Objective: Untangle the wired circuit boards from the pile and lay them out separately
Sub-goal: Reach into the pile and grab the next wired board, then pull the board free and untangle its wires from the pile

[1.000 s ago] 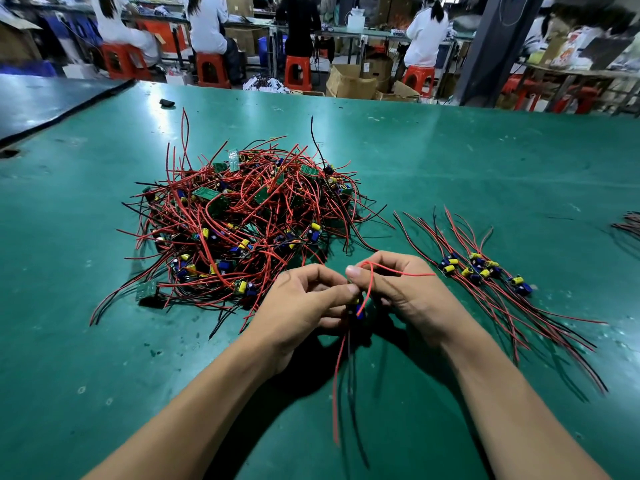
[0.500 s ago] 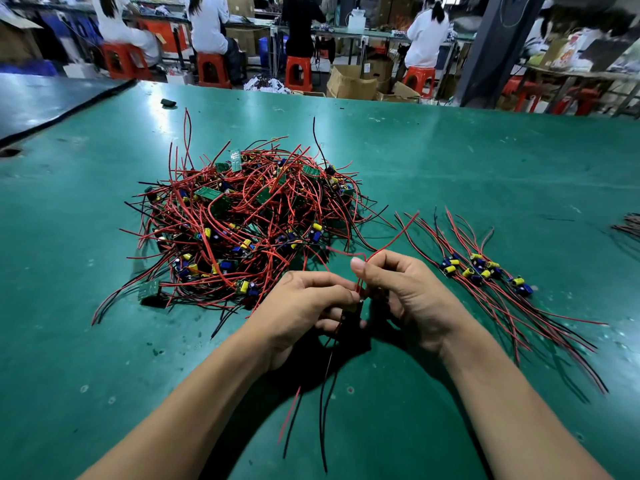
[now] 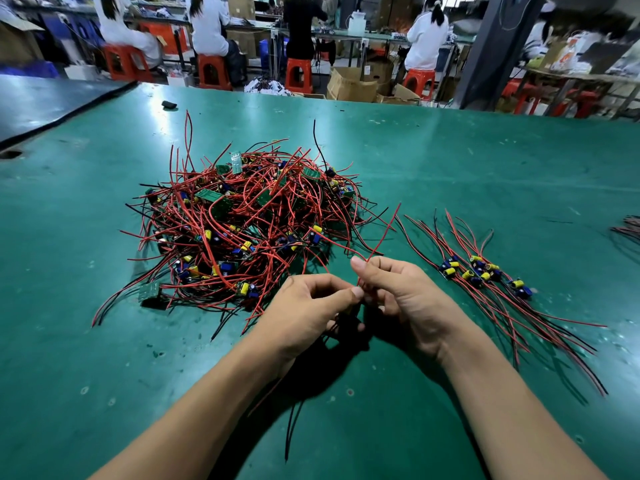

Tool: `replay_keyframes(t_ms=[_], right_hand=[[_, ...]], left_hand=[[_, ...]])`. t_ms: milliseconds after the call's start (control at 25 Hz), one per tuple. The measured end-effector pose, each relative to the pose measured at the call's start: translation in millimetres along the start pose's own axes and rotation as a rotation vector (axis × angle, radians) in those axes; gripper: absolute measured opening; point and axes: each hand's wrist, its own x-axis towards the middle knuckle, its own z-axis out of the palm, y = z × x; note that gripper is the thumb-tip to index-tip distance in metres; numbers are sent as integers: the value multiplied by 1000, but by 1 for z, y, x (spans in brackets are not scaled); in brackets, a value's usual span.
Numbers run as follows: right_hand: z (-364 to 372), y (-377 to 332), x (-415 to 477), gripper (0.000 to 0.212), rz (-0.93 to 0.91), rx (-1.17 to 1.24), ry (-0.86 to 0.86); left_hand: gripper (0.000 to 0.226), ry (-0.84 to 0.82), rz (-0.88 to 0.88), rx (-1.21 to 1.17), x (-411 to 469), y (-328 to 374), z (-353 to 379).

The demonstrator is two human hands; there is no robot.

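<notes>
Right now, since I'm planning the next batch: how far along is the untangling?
Done: a small group of wired boards lies spread on the right. In hand: left hand and right hand pinch one red wire. Left: the large tangled pile, most of the job.

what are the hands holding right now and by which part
A red wire of one board: the right hand pinches it, and the left hand pinches it just below. The board itself is hidden.
</notes>
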Motion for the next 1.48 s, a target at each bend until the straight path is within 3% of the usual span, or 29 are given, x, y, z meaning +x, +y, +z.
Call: replay_keyframes(t_ms=[400, 640, 800, 1080, 1280, 1480], right_hand=[[5, -3, -3, 35, -2, 48, 4], [-3, -11, 1, 29, -99, 266, 159], [-3, -11, -1, 32, -137, 177, 175], [1, -2, -7, 15, 20, 54, -43], [-8, -1, -8, 31, 27, -25, -122], [-2, 4, -3, 18, -109, -104, -3]], left_hand=[[10, -33, 52, 5, 1, -2, 1], [10, -29, 54, 85, -2, 0, 1], [14, -7, 39, 61, -3, 1, 2], [14, 5, 15, 34, -3, 2, 3], [17, 25, 4, 24, -2, 1, 3], [17, 24, 5, 25, 0, 2, 1]])
